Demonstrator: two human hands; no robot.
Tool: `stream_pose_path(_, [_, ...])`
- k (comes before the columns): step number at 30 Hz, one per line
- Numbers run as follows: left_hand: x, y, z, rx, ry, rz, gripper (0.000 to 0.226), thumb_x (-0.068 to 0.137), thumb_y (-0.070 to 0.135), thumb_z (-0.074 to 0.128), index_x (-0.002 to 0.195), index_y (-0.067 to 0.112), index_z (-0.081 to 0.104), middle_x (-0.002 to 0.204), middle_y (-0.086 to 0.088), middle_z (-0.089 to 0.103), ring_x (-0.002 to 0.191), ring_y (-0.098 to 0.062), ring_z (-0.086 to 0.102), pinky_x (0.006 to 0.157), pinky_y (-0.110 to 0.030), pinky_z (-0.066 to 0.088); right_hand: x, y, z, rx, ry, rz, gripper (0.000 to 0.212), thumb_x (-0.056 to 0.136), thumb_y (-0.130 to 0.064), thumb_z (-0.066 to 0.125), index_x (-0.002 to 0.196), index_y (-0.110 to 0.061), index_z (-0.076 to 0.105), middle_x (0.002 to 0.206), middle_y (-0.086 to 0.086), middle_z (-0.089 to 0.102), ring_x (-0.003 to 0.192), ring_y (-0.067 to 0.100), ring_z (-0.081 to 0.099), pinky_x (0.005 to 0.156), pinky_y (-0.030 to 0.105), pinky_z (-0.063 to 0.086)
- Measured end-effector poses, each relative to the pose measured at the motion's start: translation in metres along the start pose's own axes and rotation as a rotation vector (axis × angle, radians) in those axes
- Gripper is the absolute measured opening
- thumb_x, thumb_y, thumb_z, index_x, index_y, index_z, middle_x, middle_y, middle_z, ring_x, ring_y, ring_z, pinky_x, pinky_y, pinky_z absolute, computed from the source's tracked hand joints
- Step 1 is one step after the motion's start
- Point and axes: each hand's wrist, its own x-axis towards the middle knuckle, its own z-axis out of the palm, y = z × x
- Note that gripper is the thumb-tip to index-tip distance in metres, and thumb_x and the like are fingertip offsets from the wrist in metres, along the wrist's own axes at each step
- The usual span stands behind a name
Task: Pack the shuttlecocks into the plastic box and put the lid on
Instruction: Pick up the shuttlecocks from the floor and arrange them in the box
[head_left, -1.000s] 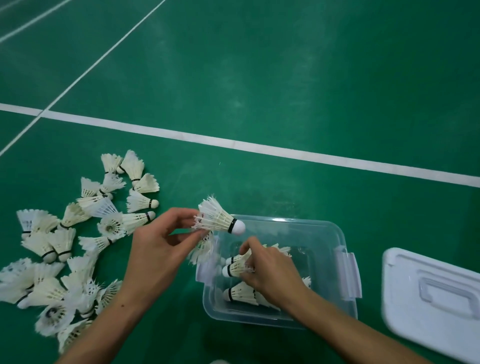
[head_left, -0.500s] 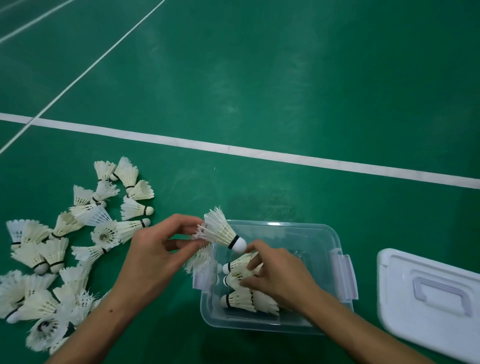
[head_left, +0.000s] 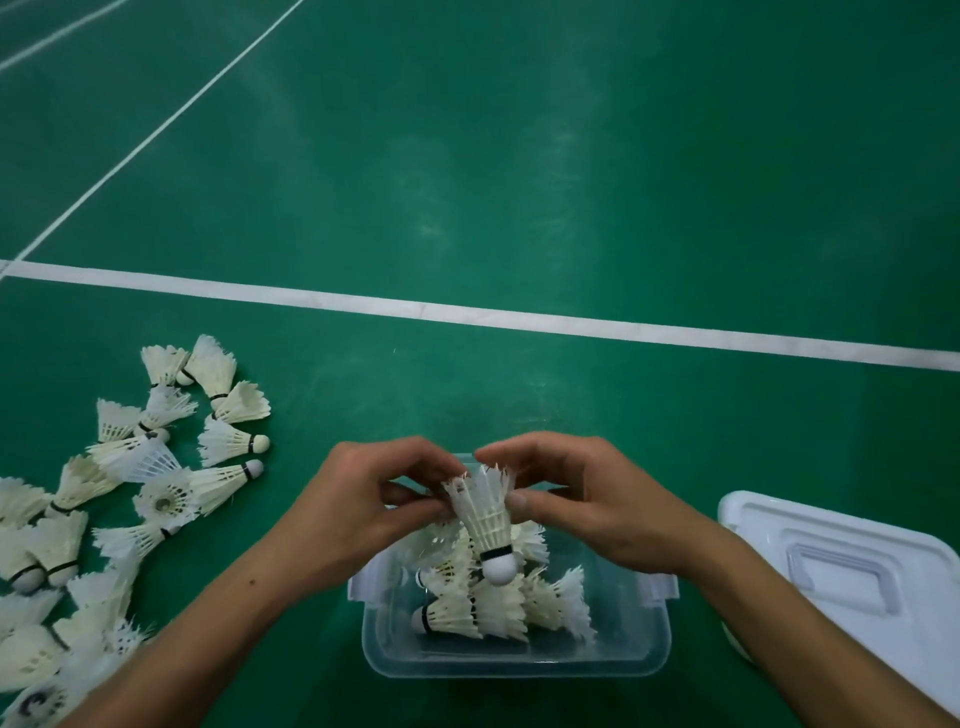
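A clear plastic box (head_left: 519, 660) sits on the green floor at bottom centre with several white shuttlecocks (head_left: 498, 608) lying inside. Above its far end, a white shuttlecock (head_left: 485, 514) points cork-down. My left hand (head_left: 363, 514) pinches its feathers from the left, and my right hand (head_left: 597, 509) grips its feathers from the right. A pile of loose shuttlecocks (head_left: 130, 488) lies on the floor to the left. The white lid (head_left: 852, 582) with a handle rests on the floor to the right of the box.
A broad white court line (head_left: 519, 314) crosses the floor beyond the box. Thinner lines (head_left: 156, 130) run diagonally at upper left. Open green floor stretches behind.
My right hand came up out of the box and joined the left on the shuttlecock, which turned from cork-right to cork-down over the box. The camera view shifted left.
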Motion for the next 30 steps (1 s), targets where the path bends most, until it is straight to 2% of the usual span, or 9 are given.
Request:
stream_pose_path(6, [0.004, -0.010, 0.018, 0.126, -0.019, -0.043, 0.037, 0.084, 0.000, 0.083, 0.111, 0.024, 0.076, 0.104, 0.018, 0.073, 0.089, -0.004, 0.075, 0.077, -0.018, 0.061, -0.018, 0.024, -0.010, -0.115, 0.081, 0.089, 0.027, 0.091, -0.025, 0.081, 0.117, -0.026, 0.075, 0.103, -0.009, 0.074, 0.100, 0.009, 0.071, 0.088, 0.025, 0.059])
stream_pose_path(11, [0.008, -0.026, 0.053, 0.442, -0.115, 0.033, 0.037, 0.091, 0.007, 0.077, 0.118, 0.033, 0.073, 0.106, 0.022, 0.069, 0.089, 0.005, 0.067, 0.081, -0.010, 0.052, -0.050, 0.036, -0.015, -0.372, 0.370, 0.153, 0.023, 0.092, -0.030, 0.079, 0.114, -0.036, 0.073, 0.100, -0.022, 0.071, 0.099, -0.002, 0.067, 0.081, 0.019, 0.057])
stream_pose_path(13, [0.011, -0.033, 0.074, 0.591, -0.182, 0.042, 0.047, 0.094, 0.007, 0.074, 0.130, 0.035, 0.065, 0.111, 0.015, 0.068, 0.094, -0.004, 0.067, 0.083, -0.020, 0.055, -0.059, 0.038, -0.013, -0.454, 0.463, 0.169, 0.022, 0.093, -0.032, 0.077, 0.113, -0.036, 0.071, 0.100, -0.024, 0.070, 0.096, -0.001, 0.066, 0.080, 0.023, 0.059])
stream_pose_path(15, [0.014, -0.039, 0.092, 0.729, -0.259, 0.082, 0.067, 0.090, -0.001, 0.073, 0.141, 0.037, 0.052, 0.105, 0.007, 0.063, 0.085, -0.016, 0.065, 0.070, -0.031, 0.056, -0.064, 0.040, -0.009, -0.511, 0.535, 0.181, 0.021, 0.093, -0.031, 0.077, 0.112, -0.036, 0.070, 0.099, -0.024, 0.069, 0.092, 0.000, 0.066, 0.078, 0.029, 0.059])
stream_pose_path(19, [0.028, -0.042, 0.108, 0.811, -0.375, 0.133, 0.092, 0.093, -0.004, 0.067, 0.154, 0.047, 0.022, 0.098, 0.000, 0.047, 0.076, -0.020, 0.056, 0.063, -0.034, 0.050, -0.065, 0.040, 0.002, -0.596, 0.607, 0.241, 0.024, 0.092, -0.037, 0.076, 0.115, -0.039, 0.069, 0.098, -0.025, 0.068, 0.088, -0.001, 0.065, 0.076, 0.030, 0.060])
stream_pose_path(21, [0.037, -0.042, 0.113, 0.845, -0.435, 0.129, 0.089, 0.096, -0.002, 0.064, 0.155, 0.049, 0.021, 0.097, -0.002, 0.047, 0.077, -0.024, 0.058, 0.067, -0.040, 0.056, -0.064, 0.039, 0.007, -0.640, 0.622, 0.273, 0.024, 0.092, -0.041, 0.075, 0.115, -0.040, 0.067, 0.098, -0.025, 0.068, 0.087, 0.000, 0.064, 0.075, 0.029, 0.060])
stream_pose_path(25, [0.054, -0.044, 0.121, 0.896, -0.592, 0.063, 0.066, 0.104, 0.002, 0.051, 0.154, 0.043, 0.038, 0.098, -0.005, 0.048, 0.084, -0.028, 0.061, 0.068, -0.039, 0.049, -0.063, 0.040, 0.011, -0.685, 0.638, 0.320, 0.024, 0.093, -0.045, 0.072, 0.115, -0.043, 0.064, 0.098, -0.026, 0.068, 0.089, 0.000, 0.065, 0.074, 0.031, 0.059])
stream_pose_path(28, [0.060, -0.045, 0.119, 0.866, -0.614, 0.003, 0.046, 0.101, 0.005, 0.059, 0.140, 0.028, 0.060, 0.115, -0.008, 0.060, 0.100, -0.030, 0.066, 0.085, -0.042, 0.057, -0.064, 0.041, 0.013, -0.702, 0.643, 0.332, 0.023, 0.093, -0.046, 0.071, 0.115, -0.042, 0.063, 0.099, -0.025, 0.069, 0.091, 0.002, 0.066, 0.074, 0.034, 0.059])
stream_pose_path(30, [0.061, -0.046, 0.115, 0.847, -0.600, -0.004, 0.031, 0.099, 0.004, 0.060, 0.125, 0.017, 0.067, 0.113, -0.009, 0.062, 0.097, -0.029, 0.066, 0.084, -0.038, 0.056, -0.064, 0.042, 0.016, -0.717, 0.637, 0.342, 0.022, 0.093, -0.046, 0.071, 0.114, -0.042, 0.063, 0.099, -0.023, 0.070, 0.091, 0.004, 0.067, 0.073, 0.035, 0.059])
